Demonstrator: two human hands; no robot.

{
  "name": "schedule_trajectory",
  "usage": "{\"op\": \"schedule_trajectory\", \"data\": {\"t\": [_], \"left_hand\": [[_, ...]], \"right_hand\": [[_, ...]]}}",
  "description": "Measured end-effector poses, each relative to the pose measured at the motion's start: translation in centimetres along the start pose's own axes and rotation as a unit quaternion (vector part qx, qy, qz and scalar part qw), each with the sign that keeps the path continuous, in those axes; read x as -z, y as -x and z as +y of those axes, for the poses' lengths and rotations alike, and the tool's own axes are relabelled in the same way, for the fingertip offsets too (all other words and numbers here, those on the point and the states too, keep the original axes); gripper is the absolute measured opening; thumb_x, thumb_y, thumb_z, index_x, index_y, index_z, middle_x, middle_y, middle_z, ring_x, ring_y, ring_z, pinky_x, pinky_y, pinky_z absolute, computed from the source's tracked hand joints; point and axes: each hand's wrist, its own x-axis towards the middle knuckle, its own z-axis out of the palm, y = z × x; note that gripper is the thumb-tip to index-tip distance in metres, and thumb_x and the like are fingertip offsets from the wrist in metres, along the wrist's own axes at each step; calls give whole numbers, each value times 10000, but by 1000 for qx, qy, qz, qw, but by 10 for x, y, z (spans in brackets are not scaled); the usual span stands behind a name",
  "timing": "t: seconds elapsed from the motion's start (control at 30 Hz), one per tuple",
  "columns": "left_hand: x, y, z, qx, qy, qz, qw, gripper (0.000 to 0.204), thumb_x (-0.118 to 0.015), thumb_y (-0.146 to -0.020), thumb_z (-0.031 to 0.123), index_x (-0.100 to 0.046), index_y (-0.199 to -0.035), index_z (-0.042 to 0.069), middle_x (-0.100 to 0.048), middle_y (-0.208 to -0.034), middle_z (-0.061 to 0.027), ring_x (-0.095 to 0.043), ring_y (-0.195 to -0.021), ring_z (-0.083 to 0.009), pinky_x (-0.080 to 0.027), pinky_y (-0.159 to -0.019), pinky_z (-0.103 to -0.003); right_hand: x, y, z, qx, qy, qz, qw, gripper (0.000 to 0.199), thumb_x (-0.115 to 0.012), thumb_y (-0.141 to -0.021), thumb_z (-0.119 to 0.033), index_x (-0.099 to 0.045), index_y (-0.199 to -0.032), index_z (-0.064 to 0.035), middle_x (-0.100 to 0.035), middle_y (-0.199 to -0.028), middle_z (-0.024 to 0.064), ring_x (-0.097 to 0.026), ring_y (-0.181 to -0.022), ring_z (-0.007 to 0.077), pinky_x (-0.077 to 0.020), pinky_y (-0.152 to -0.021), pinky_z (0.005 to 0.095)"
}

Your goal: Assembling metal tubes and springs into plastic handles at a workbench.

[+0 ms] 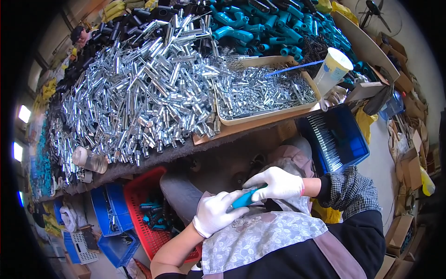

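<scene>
Over my lap, both hands wear white gloves and meet on a teal plastic housing [243, 199]. My left hand [216, 213] is closed round its left end. My right hand [278, 183] grips the other end, fingers bent over the top. The gloves cover most of the part, so its full shape cannot be made out. Beneath it a grey leaf-patterned apron [265, 237] spreads across my lap. Similar teal housings [278, 23] are heaped at the back of the table.
A big pile of shiny metal parts [139, 88] covers the table's left. Beside it are a tray [269, 113] of small metal pieces, a paper cup [332, 69] and a clear bottle [90, 160]. A red basket [134, 195] stands left of my knee, a blue bin [360, 139] right.
</scene>
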Motion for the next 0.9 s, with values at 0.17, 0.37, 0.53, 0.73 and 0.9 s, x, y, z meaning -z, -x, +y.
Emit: {"op": "schedule_trajectory", "data": {"t": [0.17,0.37,0.53,0.73,0.9], "left_hand": [[9,-13,9,50,19,-56,997,517,-858,-731,286,-686,-1151,38,-688,-858,-156,-698,-720,-329,-563,-660,-380],[-14,-22,-2,-5,50,-18,999,506,-840,-719,253,-686,-1150,37,-696,-879,-163,-703,-735,-328,-563,-669,-383],[-15,-29,-2,14,-11,-30,999,455,-817,-735,227,-698,-1145,68,-691,-839,-138,-693,-708,-317,-551,-640,-380],[-22,-20,-3,50,22,24,998,454,-816,-747,218,-697,-1164,85,-691,-834,-138,-692,-708,-328,-554,-642,-385],[-21,-20,-2,69,19,29,997,445,-825,-759,231,-696,-1157,78,-699,-852,-148,-698,-721,-333,-557,-648,-386]], "right_hand": [[6,0,-14,-19,-18,3,1000,587,-750,-865,-319,-618,-1284,71,-726,-1076,214,-730,-892,250,-569,-839,330],[3,-16,-25,-22,1,-23,1000,586,-752,-859,-335,-623,-1271,60,-724,-1065,215,-724,-932,262,-559,-829,355],[50,-32,-39,176,261,25,949,348,-723,-842,-295,-727,-1070,-32,-724,-1000,162,-694,-894,329,-550,-830,395],[176,-64,-16,135,505,349,778,130,-647,-824,-154,-756,-890,-127,-660,-834,120,-656,-844,332,-532,-793,459],[193,-76,-14,81,549,288,781,134,-619,-792,-141,-748,-793,-106,-691,-855,137,-669,-872,344,-536,-793,456]]}}
